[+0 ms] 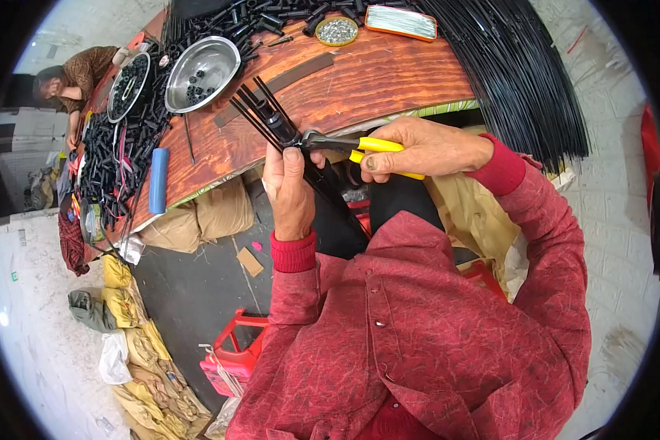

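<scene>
My left hand [293,192] is closed round a bundle of thin black ribs [255,111], which looks like part of an umbrella frame. A black tubular fitting [271,121] sits among the ribs, and their ends fan out toward the upper left. My right hand [429,147] grips pliers [380,144] with yellow handles. The dark jaws of the pliers meet the bundle just beside my left thumb; what lies between them is too small to make out. Below my left hand, more of the dark bundle runs down toward my lap.
On the wooden table [301,88] stand metal bowls [231,81] with small black parts, a dish of metal bits [336,31] and a tray of wires [400,22]. Black rods [513,81] overhang its right edge. A blue cylinder [158,181] lies left. Another person [88,73] sits far left.
</scene>
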A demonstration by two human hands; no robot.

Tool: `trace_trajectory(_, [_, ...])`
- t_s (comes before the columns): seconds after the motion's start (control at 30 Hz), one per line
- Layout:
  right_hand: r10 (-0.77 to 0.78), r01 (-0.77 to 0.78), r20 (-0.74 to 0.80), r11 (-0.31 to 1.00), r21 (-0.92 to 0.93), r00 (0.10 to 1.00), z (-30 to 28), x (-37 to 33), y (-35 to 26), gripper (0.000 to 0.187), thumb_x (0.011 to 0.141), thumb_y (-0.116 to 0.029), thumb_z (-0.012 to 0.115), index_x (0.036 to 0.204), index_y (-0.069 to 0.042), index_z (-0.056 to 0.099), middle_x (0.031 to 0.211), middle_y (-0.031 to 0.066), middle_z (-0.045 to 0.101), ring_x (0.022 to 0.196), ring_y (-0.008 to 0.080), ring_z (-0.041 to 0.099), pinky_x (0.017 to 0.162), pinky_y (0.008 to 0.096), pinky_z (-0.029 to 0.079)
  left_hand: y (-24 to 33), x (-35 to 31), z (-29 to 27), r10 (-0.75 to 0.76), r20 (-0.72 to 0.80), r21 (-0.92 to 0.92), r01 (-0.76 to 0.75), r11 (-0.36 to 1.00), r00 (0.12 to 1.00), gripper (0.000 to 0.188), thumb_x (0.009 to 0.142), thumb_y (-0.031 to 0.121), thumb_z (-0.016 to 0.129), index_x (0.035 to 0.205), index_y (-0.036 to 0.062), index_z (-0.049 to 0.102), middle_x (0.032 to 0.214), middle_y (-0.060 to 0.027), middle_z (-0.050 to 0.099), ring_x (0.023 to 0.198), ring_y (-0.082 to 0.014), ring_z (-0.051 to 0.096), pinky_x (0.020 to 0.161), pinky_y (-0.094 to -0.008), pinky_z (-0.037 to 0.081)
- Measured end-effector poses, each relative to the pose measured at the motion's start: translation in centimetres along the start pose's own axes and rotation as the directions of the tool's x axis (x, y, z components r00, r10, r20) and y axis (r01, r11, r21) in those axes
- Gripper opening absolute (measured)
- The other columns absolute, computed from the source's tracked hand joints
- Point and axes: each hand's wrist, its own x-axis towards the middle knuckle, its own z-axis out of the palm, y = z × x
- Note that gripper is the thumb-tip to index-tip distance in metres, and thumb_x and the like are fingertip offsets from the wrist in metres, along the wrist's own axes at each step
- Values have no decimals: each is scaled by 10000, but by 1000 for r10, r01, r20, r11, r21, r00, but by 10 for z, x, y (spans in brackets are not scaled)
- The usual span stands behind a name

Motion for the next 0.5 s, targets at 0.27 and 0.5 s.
trace_trajectory(0.27, [35,-36,-10,992,-124,999,-4,-1,-3,325,977,-296,596,988,26,633,851,29,618,783,95,550,755,256,476,-3,-1,0,6,-22,-16,-7,1000,1000,507,975,244,611,1377,-13,442,1108,-40,573,822,-115,540,734,-277,463])
trace_trajectory(0.5, [59,-68,-53,980,-186,997,-2,-2,-8,321,969,-300,612,943,19,642,751,4,583,706,81,523,668,247,455,-3,-4,-2,10,-20,-4,-10,1000,1000,511,973,241,614,1382,-11,440,1130,-39,571,815,-114,540,736,-278,466])
